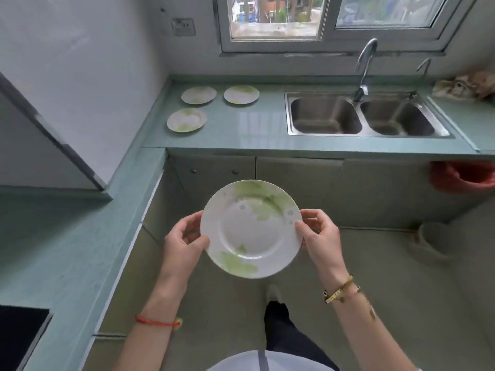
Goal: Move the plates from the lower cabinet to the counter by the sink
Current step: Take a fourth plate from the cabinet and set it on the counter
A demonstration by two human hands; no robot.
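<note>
Plate (251, 228) is held out in front of your waist, face up and close to level, above the floor and well short of the tabletop (262, 124). Three plates (198, 95) of the same green pattern lie flat there, left of the sink (367, 135), each apart from the others: two side by side at the back, one nearer you on the left. Judging by that, you are mid-carry with a fourth.

To do this step well, bring the plate forward at this height, lift it clear of the tabletop's front edge, and aim for the bare patch between the nearer plate and the sink. Set the far rim down first, then lower the near side, so it neither clatters nor knocks a neighbour. Slip your fingertips out sideways only once it rests flat.

Your left grip (184, 242) holds the plate's left rim, thumb on top and fingers curled beneath. Your right grip (318, 234) pinches the right rim the same way, thumb on top, fingers below and partly hidden. Both are closed on the one plate, opposite each other, with forearms reaching in from the bottom corners and elbows out of view. A two-sided hold like this looks steady; do not loosen either side before touchdown.
</note>
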